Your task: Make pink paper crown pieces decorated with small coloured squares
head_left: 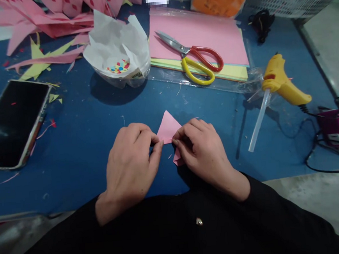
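A small pink paper triangle (168, 126) lies between my hands on the blue table, its point facing away from me. My left hand (132, 161) pinches its lower left corner between thumb and forefinger. At the lower right corner, my right hand (202, 148) pinches the same paper. Another folded pink paper piece (178, 159) shows partly under my right hand; the rest of it is hidden, and I cannot tell whether it is joined to the triangle.
Scissors (185, 50) lie on stacked coloured paper (223, 32). A paper-lined plastic bowl (116, 49) holds small bits. A phone (10, 124) and paper scraps (43, 60) are left; a yellow glue gun (283, 81), its cable and a purple box (338, 127) are right.
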`<state>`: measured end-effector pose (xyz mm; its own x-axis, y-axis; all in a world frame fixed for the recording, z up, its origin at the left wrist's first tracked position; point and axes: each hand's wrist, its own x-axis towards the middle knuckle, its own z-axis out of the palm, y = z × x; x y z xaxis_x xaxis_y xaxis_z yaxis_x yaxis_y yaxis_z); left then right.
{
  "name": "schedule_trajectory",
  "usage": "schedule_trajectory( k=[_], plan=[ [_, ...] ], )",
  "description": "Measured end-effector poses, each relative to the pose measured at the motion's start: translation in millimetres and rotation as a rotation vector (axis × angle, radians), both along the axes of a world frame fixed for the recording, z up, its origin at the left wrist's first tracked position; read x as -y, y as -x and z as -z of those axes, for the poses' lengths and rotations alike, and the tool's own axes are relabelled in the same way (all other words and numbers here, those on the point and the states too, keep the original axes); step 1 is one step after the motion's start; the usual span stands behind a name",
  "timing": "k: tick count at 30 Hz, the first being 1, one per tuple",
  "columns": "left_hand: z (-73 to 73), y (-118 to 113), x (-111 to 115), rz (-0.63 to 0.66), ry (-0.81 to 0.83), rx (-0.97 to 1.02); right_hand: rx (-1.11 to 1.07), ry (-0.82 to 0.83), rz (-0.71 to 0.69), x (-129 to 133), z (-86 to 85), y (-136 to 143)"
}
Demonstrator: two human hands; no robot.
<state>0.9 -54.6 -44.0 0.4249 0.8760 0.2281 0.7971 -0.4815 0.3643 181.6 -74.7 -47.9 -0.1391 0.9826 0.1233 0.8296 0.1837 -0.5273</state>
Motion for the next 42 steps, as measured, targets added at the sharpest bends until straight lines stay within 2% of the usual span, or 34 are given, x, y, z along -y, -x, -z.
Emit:
schedule_trajectory(
  k=[4, 10, 13, 20, 25, 32, 42],
  plan=[
    [-1.1, 0, 1, 0.024, -0.102, 0.007, -0.002, 0.007, -0.009, 0, 0.2, -2],
    [1.5, 2, -1, 0.337, -0.273, -0.015, -0.013, 0.011, -0.001, -1, 0.9, -2],
    [2.5, 5, 1, 0.418, -0.308, -0.045, -0.027, 0.020, -0.007, -2, 0.6, -2],
    [2.5, 6, 8, 0.449, -0.316, -0.129, -0.181, 0.041, -0.011, -1, -0.3, -8],
    [2.7, 6, 9, 0.473, -0.286, -0.171, -0.315, -0.014, 0.008, 8, 2.0, -14],
    [-1.4, 3, 10, 0.483, -0.297, -0.256, -0.191, -0.119, -0.043, 24, 4.8, -18],
    [-7.5, -5, 12, 0.476, -0.318, -0.339, -0.062, -0.160, -0.099, 28, 6.4, -17]
  ],
)
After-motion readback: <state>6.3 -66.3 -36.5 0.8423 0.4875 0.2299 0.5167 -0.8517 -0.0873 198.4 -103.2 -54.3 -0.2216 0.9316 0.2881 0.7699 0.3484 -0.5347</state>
